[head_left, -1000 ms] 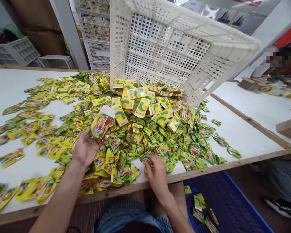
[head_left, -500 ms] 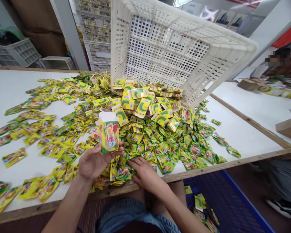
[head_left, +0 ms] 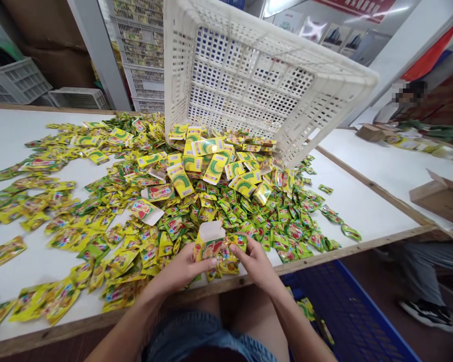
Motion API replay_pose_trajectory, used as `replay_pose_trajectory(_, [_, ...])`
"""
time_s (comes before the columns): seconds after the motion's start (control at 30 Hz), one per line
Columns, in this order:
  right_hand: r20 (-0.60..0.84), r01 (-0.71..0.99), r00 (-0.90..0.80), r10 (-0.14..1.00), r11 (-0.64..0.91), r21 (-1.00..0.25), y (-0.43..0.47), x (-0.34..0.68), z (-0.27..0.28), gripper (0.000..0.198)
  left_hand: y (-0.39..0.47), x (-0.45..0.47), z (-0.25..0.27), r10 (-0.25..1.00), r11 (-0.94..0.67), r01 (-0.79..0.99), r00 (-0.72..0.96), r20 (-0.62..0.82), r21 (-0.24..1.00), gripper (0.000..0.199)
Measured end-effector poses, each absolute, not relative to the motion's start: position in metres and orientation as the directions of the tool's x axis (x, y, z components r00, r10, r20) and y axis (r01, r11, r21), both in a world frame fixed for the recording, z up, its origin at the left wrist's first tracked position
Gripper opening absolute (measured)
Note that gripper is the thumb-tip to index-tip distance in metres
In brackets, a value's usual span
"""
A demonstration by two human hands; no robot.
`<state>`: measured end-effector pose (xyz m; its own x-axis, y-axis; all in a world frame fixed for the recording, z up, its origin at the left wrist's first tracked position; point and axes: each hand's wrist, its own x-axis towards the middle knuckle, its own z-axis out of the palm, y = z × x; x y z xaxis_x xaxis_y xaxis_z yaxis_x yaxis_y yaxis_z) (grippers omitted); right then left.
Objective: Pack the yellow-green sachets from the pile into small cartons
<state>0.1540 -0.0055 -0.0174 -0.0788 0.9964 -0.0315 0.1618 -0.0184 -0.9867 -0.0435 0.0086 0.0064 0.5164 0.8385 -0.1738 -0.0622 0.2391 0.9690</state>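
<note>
My left hand is closed around a small yellow-and-green candy box, with its white top flap standing up. Just to its right, the thumb and fingers of my right hand pinch a small candy packet close against the box. Whether there is more than one packet in the grip, I cannot tell. Under and around both hands spreads a heap of green and yellow candy packets. Flat and partly folded boxes lie on the heap beyond my hands.
A white plastic crate lies tipped on its side behind the heap, its mouth towards me. The white table has a wooden front edge. Below right sits a blue crate with several boxes inside. At the right are a cardboard box and another person.
My left hand has moved the box right and down, towards the table's front edge. My right hand has come off the heap with a packet and now meets the box.
</note>
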Motion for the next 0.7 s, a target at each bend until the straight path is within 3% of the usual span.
replay_pose_trajectory(0.13, [-0.014,0.171,-0.101,0.995,0.004,-0.985,-0.009,0.144,-0.011,0.030,0.005,-0.034,0.003,0.862,0.278,-0.208,0.484,-0.148,0.938,0.039])
replay_pose_trajectory(0.27, [0.015,0.235,-0.153,0.988,0.051,-0.971,-0.010,0.143,-0.014,0.032,0.000,-0.030,-0.005,0.885,0.328,-0.245,0.418,-0.205,0.912,0.039])
replay_pose_trajectory(0.47, [-0.057,0.195,-0.278,0.959,-0.002,-0.981,-0.008,0.150,-0.016,0.027,-0.008,-0.025,-0.016,0.884,0.407,-0.333,0.377,-0.275,0.851,0.039])
replay_pose_trajectory(0.57, [-0.099,0.090,-0.242,0.965,-0.080,-0.993,-0.009,0.149,-0.021,0.030,-0.012,-0.022,-0.018,0.861,0.472,-0.423,0.410,-0.301,0.773,0.038])
replay_pose_trajectory(0.7, [-0.161,-0.224,0.030,0.986,-0.151,-0.963,-0.014,0.130,-0.033,0.048,-0.016,-0.014,-0.016,0.906,0.413,-0.582,0.344,-0.248,0.701,0.036])
